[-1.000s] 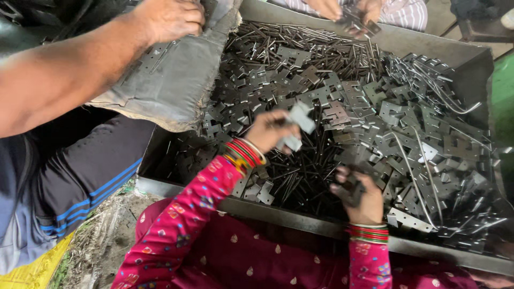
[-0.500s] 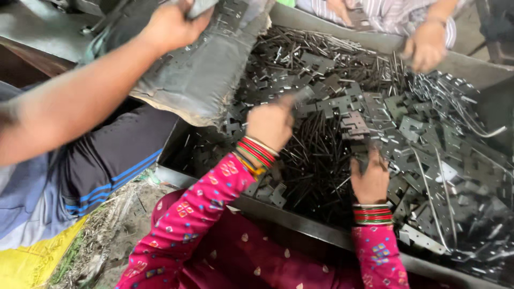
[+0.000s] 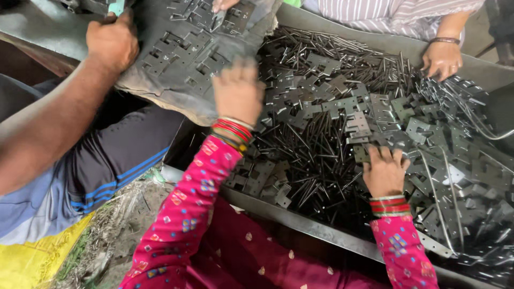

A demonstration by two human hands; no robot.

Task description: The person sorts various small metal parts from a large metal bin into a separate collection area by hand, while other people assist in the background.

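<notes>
Your left hand (image 3: 238, 91) has gone up from the middle of the pile to the lip of the grey sack (image 3: 182, 59) since a sec ago; it's motion-blurred now, fingers curled over the sack edge, can't tell if it's pinching a plate. The flat metal plate it held up a sec ago isn't visible in it anymore, while plates of that kind lie inside the sack mouth, so prob. it's just dropped in.

Your right hand (image 3: 384, 171) has barely moved: palm down on the flat notched plates (image 3: 358, 126) at the near-right of the metal tray (image 3: 321, 227), fingers spread and pressing on them, w/ dark pins (image 3: 305, 160) just left of it.

Co-worker's hand (image 3: 112, 43) grips the sack's left edge, holding it open. Another person's hand (image 3: 441, 59) rests on parts at the far side.
</notes>
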